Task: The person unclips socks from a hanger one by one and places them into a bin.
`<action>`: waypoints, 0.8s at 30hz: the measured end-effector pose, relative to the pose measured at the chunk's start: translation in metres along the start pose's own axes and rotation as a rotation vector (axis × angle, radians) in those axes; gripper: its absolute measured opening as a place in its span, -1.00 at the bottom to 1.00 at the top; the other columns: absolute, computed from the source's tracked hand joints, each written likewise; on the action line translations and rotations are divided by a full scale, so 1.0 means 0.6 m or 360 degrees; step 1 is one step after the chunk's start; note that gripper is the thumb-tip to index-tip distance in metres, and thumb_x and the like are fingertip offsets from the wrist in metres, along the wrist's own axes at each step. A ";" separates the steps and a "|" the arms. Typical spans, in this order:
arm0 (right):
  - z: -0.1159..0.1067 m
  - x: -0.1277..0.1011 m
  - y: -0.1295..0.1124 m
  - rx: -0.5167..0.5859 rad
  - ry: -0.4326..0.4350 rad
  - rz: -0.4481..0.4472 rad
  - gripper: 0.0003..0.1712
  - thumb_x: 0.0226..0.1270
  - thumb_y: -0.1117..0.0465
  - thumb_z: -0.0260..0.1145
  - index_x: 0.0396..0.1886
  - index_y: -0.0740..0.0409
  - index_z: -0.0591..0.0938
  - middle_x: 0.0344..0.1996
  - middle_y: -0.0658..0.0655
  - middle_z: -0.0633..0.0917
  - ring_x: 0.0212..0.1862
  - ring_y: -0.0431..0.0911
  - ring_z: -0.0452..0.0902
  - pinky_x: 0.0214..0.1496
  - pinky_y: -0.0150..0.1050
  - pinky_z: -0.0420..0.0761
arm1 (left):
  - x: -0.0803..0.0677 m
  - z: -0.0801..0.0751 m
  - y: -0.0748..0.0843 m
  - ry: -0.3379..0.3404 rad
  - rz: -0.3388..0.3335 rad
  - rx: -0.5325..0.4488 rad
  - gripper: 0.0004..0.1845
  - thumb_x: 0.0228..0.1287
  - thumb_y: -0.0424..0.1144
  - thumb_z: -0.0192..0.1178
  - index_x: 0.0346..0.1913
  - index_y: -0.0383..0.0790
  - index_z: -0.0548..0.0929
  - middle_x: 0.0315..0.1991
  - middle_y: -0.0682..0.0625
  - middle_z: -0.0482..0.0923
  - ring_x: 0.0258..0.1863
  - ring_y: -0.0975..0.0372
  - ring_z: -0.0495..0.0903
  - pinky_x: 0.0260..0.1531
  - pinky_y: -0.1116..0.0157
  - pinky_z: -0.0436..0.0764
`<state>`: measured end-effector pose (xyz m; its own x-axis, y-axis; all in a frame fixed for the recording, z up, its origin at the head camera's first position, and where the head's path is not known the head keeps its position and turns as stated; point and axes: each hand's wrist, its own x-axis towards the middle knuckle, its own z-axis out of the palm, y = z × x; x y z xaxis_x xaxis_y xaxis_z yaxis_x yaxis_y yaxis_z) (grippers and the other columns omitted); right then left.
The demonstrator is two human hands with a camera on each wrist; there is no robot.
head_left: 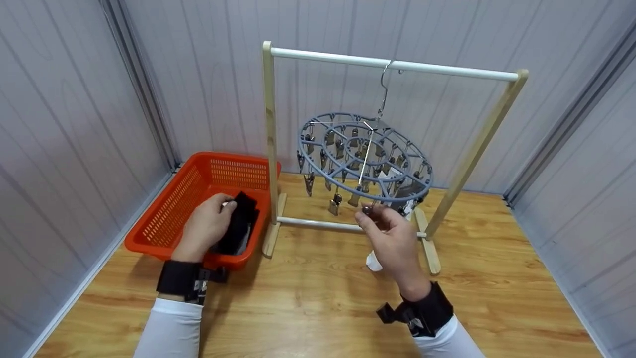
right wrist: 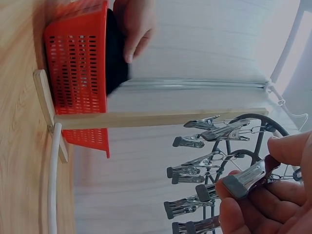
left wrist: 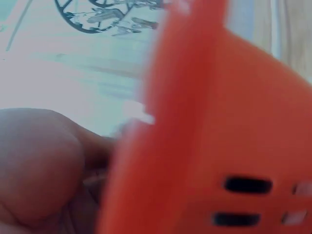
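My left hand [head_left: 208,221] is over the orange basket and grips a piece of black cloth [head_left: 242,219], folded or bunched. In the right wrist view the black cloth [right wrist: 115,58] shows above the basket's rim. My right hand [head_left: 395,238] is at the near right edge of the round grey clip hanger [head_left: 328,175]. Its thumb and fingers pinch a metal clip [right wrist: 246,179] with grey tips, which hangs from the hanger's ring. Close to the left wrist camera, the blurred basket rim [left wrist: 170,117] covers much of the left hand.
The hanger hooks over the white rail [head_left: 328,57] of a wooden-legged stand, with several clips dangling. To the left stands the orange basket [head_left: 164,199], with more cloth inside. Something white [head_left: 373,262] shows below the right hand. Panelled walls enclose the wooden surface [head_left: 308,303].
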<state>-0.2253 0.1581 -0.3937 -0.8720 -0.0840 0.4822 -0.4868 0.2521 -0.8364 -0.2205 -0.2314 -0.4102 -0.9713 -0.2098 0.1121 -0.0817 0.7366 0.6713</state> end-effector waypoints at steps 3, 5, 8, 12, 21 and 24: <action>0.000 0.000 -0.001 -0.0068 0.0005 -0.0068 -0.74 0.58 0.20 0.52 0.09 0.27 0.83 -0.03 0.15 0.87 -0.08 -0.06 0.75 -0.01 -0.30 0.68 | -0.002 -0.001 -0.003 0.0076 -0.0029 0.0135 -0.53 0.76 -0.07 0.12 0.44 -0.33 0.60 0.26 -0.36 0.67 0.15 -0.21 0.67 0.11 -0.21 0.61; -0.002 -0.001 -0.002 -0.0124 0.0009 -0.0129 -0.74 0.58 0.18 0.52 0.10 0.24 0.83 -0.03 0.12 0.87 -0.05 -0.06 0.76 0.03 -0.27 0.68 | -0.004 -0.003 -0.003 0.0159 -0.0017 0.0182 -0.51 0.72 -0.10 0.18 0.43 -0.41 0.60 0.23 -0.43 0.65 0.16 -0.29 0.65 0.11 -0.25 0.61; -0.005 -0.001 -0.005 -0.0242 0.0037 -0.0241 -0.75 0.61 0.14 0.50 0.10 0.19 0.84 -0.06 0.05 0.86 -0.05 -0.10 0.75 0.02 -0.27 0.68 | -0.009 -0.004 0.000 0.0281 0.0021 0.0186 -0.51 0.67 -0.12 0.23 0.37 -0.47 0.62 0.15 -0.46 0.64 0.12 -0.31 0.63 0.06 -0.25 0.61; -0.012 0.002 -0.006 -0.0443 0.0154 -0.0428 -0.78 0.62 0.13 0.50 0.02 0.18 0.86 -0.13 0.00 0.85 -0.13 -0.14 0.75 -0.06 -0.33 0.69 | -0.014 -0.002 0.013 0.0333 0.0074 0.0084 -0.53 0.67 -0.11 0.25 0.35 -0.43 0.66 0.13 -0.39 0.67 0.09 -0.22 0.64 0.04 -0.19 0.62; -0.031 0.001 -0.017 -0.0469 0.0357 -0.0717 -0.91 0.56 0.34 0.49 -0.11 0.21 0.90 -0.26 0.02 0.85 -0.29 -0.14 0.67 -0.16 -0.46 0.57 | -0.018 0.008 0.046 0.0266 0.0162 -0.0063 -0.58 0.66 -0.06 0.31 0.32 -0.29 0.73 0.08 -0.21 0.74 0.02 -0.05 0.69 0.05 -0.08 0.63; -0.038 0.002 -0.022 -0.0390 0.0411 -0.0738 -0.89 0.55 0.39 0.47 -0.15 0.21 0.90 -0.30 0.03 0.84 -0.32 -0.14 0.65 -0.16 -0.47 0.57 | -0.020 0.013 0.053 0.0255 0.0199 -0.0089 -0.61 0.65 -0.07 0.32 0.29 -0.27 0.74 0.03 -0.19 0.75 -0.02 -0.03 0.69 0.03 -0.06 0.63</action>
<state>-0.2186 0.1768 -0.3761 -0.5152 -0.0089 0.8570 -0.7617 0.4631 -0.4531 -0.2133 -0.2006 -0.3960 -0.9248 -0.2221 0.3089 0.0539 0.7273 0.6842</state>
